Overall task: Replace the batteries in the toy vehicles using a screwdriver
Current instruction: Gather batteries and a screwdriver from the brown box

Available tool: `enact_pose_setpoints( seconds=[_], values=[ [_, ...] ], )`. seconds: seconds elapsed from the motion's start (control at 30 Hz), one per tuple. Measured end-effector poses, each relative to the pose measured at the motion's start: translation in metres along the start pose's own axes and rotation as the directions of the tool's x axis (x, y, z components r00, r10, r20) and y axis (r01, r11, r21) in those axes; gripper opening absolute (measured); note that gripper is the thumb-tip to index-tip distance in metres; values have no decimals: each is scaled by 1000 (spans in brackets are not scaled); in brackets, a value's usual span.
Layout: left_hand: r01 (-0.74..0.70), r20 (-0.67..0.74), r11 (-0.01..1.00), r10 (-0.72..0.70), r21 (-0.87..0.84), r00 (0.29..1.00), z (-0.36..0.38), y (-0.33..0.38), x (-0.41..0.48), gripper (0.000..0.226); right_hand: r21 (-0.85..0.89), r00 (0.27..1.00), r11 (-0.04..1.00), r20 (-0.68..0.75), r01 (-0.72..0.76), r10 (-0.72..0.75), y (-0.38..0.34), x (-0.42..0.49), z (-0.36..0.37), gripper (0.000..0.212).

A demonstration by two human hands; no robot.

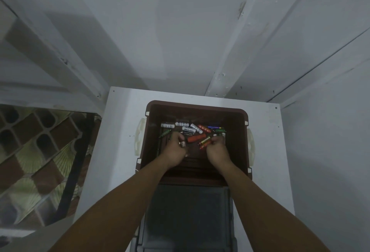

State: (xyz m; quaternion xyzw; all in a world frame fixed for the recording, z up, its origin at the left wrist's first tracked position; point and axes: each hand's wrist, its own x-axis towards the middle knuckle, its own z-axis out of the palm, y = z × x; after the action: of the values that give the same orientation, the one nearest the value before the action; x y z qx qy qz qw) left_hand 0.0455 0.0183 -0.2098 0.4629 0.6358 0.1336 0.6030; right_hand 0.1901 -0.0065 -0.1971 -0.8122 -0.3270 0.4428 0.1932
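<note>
Brown plastic bin (197,109): sat open on the white tabletop (120,131), with cream side handles (140,136).
Batteries: a loose pile of small cylindrical batteries (188,129), white, green, red and yellow, lay along the bin's far floor.
Orange item: a stubby orange cylinder (197,137) lay among the batteries; what it was could not be told.
Left hand (177,152): reached into the bin, fingers curled around a small metallic-ended object (183,144).
Right hand (218,151): reached in beside it, fingers curled closed against yellow and red batteries (205,141).
Grey tray (188,215): lay nearer the person, just below the bin.
Toy vehicles, screwdriver: not identifiable.
</note>
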Motion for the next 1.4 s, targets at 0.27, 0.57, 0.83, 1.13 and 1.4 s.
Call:
enact_pose_setpoints(
  seconds=[0.27,0.57,0.83,1.13,1.4],
  values=[
    [-62,-44,998,62,8,997,-5,-2,0,27,-162,998,986,-53,32,-41,-1,1,11,46],
    [2,-129,989,-22,-151,991,-11,3,1,33,-106,998,992,8,67,-67,-7,-8,5,33],
    [-62,-197,998,60,-3,979,-20,9,-3,35,339,996,936,38,-94,86,-4,1,-2,33],
    [-108,-199,959,164,263,966,-20,6,2,51,397,954,869,82,-296,287,-11,10,4,24],
    [-63,-158,859,165,509,974,-15,9,4,42,172,997,983,-25,-61,66,-3,3,19,36]
  ],
)
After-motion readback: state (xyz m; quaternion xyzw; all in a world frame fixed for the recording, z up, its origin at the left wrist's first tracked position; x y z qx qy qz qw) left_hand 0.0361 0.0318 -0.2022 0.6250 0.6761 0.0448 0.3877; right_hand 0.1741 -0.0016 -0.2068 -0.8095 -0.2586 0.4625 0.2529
